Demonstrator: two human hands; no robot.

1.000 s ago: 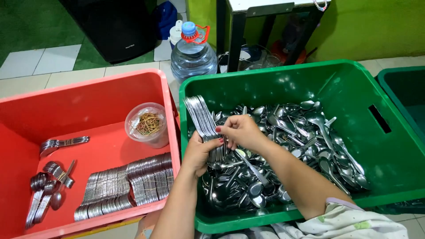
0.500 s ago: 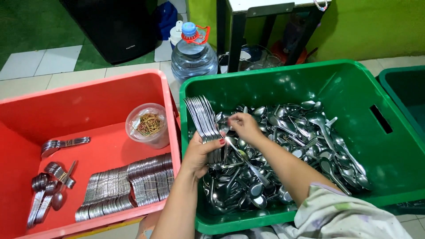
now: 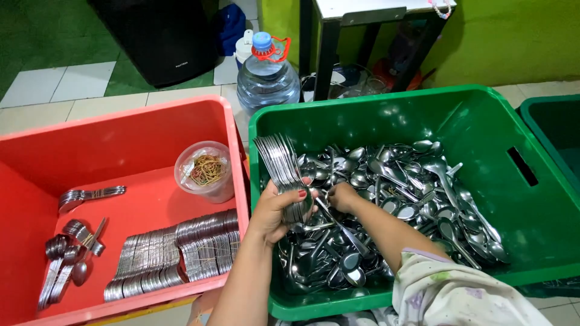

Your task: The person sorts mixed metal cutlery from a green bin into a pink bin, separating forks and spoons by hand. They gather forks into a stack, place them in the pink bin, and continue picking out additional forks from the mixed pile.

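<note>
Left hand (image 3: 279, 208) grips a fanned stack of shiny steel spoons (image 3: 283, 172), handles pointing up and away, long axis nearly upright, above the green plastic crate (image 3: 386, 115). Right hand (image 3: 343, 196), fingers curled, whether holding anything is unclear, has dropped from the stack into the loose heap of glossy, rounded metal spoons (image 3: 411, 193).
</note>
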